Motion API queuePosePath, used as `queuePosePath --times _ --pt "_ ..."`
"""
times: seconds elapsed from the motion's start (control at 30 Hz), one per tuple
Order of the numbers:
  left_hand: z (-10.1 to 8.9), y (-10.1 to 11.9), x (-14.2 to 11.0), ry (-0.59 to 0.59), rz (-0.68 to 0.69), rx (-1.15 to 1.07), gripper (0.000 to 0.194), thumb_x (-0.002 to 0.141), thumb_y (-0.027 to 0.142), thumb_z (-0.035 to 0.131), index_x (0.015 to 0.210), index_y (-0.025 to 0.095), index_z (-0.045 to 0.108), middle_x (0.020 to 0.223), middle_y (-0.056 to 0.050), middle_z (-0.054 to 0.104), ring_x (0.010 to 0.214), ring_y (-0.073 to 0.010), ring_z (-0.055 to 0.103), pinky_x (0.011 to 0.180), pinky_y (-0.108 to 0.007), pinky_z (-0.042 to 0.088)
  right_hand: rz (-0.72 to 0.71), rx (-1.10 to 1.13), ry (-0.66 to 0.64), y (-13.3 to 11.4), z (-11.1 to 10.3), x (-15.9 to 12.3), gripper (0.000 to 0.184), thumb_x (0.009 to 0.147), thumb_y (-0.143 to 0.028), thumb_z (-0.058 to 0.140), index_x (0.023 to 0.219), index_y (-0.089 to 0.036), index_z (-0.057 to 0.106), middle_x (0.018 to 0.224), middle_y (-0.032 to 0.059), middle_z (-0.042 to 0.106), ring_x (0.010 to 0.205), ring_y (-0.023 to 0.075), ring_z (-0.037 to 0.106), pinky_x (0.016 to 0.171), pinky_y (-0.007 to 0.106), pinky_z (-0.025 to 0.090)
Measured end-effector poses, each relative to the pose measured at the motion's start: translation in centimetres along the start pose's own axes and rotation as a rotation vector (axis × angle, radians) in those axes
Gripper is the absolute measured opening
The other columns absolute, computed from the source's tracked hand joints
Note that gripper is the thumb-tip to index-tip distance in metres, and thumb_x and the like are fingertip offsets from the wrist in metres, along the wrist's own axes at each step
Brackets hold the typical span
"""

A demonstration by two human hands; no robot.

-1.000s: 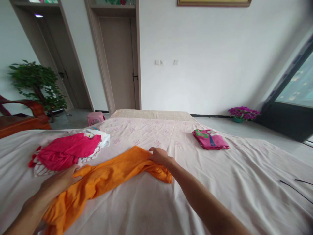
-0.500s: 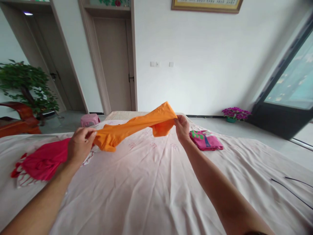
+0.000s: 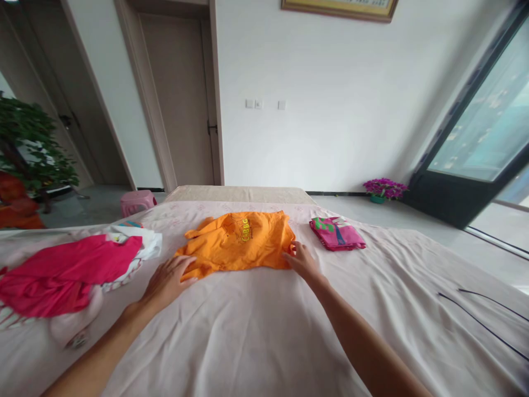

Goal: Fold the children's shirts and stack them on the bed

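An orange shirt (image 3: 237, 240) with a yellow print lies spread flat on the pale pink bed sheet (image 3: 256, 331). My left hand (image 3: 167, 280) rests at its near left corner, fingers stretched out and touching the cloth. My right hand (image 3: 301, 259) sits at the shirt's near right edge, fingers extended against the hem. Neither hand grips the fabric.
A loose heap of bright pink and white clothes (image 3: 66, 273) lies at the left. A folded magenta garment (image 3: 336, 233) sits to the right of the shirt. Dark cables (image 3: 481, 314) cross the sheet at far right. A pink stool (image 3: 137, 201) and plant (image 3: 28, 146) stand beyond.
The orange shirt was bunched on the bed, then lifted and held stretched in both hands; now it lies flat, and both hands have let go and rest at its near edge.
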State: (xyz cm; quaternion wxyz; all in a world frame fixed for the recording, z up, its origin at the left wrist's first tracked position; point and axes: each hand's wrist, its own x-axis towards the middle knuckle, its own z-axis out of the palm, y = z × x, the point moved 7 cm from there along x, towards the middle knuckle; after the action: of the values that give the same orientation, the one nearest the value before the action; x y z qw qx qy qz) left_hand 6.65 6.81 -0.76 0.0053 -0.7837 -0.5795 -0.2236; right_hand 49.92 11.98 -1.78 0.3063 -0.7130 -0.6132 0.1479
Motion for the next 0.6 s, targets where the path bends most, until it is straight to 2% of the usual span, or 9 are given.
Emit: queuePosePath --times 0.07,0.13,0.2,0.3,0.4,0.5,0.6 --pt "0.6 -0.2 0.4 -0.029 -0.013 -0.017 0.026 0.085 0.034 0.056 0.105 0.022 0.065 0.111 -0.007 0.068 0.106 -0.0228 0.061 0.095 -0.036 0.045 -0.004 -0.127 -0.013 -0.6 0.4 0.1 0.06 0.076 -0.033 0.062 0.134 -0.019 0.055 0.122 0.0139 0.063 0.11 0.0268 0.061 0.088 0.034 0.046" --pt "0.8 -0.7 0.4 -0.038 -0.057 -0.054 0.018 0.088 0.03 0.048 0.091 0.022 0.063 0.099 -0.007 0.068 0.097 -0.0209 0.063 0.09 -0.034 0.046 -0.004 -0.14 0.008 -0.7 0.3 0.3 0.059 0.074 -0.021 0.058 0.133 -0.02 0.055 0.122 0.013 0.064 0.111 0.026 0.06 0.089 0.033 0.046" --pt "0.6 -1.1 0.0 -0.046 -0.117 -0.125 0.018 0.09 0.03 0.042 0.088 0.022 0.059 0.094 -0.005 0.068 0.091 -0.0192 0.063 0.084 -0.031 0.046 0.004 -0.012 0.041 -0.2 -0.4 0.6 0.057 0.071 -0.016 0.054 0.128 -0.02 0.059 0.119 0.0105 0.066 0.104 0.0226 0.062 0.084 0.03 0.047" --pt "-0.3 -0.9 -1.3 -0.14 -0.155 -0.284 0.021 0.093 0.036 0.038 0.094 0.023 0.055 0.093 -0.001 0.066 0.088 -0.0168 0.063 0.082 -0.027 0.045 0.095 0.338 0.061 2.1 -2.3 0.6 0.054 0.068 -0.018 0.051 0.12 -0.017 0.063 0.092 0.0059 0.069 0.071 0.0163 0.063 0.061 0.025 0.046" --pt "-1.2 0.4 -3.1 -0.361 -0.111 -0.385 0.02 0.09 0.037 0.041 0.086 0.022 0.054 0.085 0.002 0.061 0.084 -0.0157 0.059 0.079 -0.024 0.044 0.156 0.52 0.039 4.8 -4.6 -0.2 0.054 0.063 -0.022 0.048 0.114 -0.014 0.065 0.061 -0.0029 0.055 0.045 0.0111 0.046 0.043 0.022 0.033" --pt "-1.6 1.5 -4.8 -0.647 -0.118 -0.474 0.013 0.083 0.033 0.047 0.078 0.021 0.051 0.076 0.003 0.054 0.074 -0.0144 0.053 0.068 -0.022 0.042 0.215 0.435 -0.095 7.2 -5.9 -1.1 0.049 0.059 -0.023 0.049 0.102 -0.013 0.069 0.05 -0.0056 0.047 0.041 0.0107 0.04 0.039 0.022 0.026" --pt "-0.9 2.1 -6.1 -0.949 -0.178 -0.621 0.012 0.077 0.033 0.054 0.078 0.021 0.05 0.069 0.005 0.048 0.06 -0.0117 0.046 0.055 -0.021 0.036 0.252 0.308 -0.229 8.6 -6.3 -1.5 0.038 0.059 -0.023 0.05 0.09 -0.015 0.072 0.049 -0.0036 0.05 0.041 0.0115 0.043 0.039 0.022 0.027"
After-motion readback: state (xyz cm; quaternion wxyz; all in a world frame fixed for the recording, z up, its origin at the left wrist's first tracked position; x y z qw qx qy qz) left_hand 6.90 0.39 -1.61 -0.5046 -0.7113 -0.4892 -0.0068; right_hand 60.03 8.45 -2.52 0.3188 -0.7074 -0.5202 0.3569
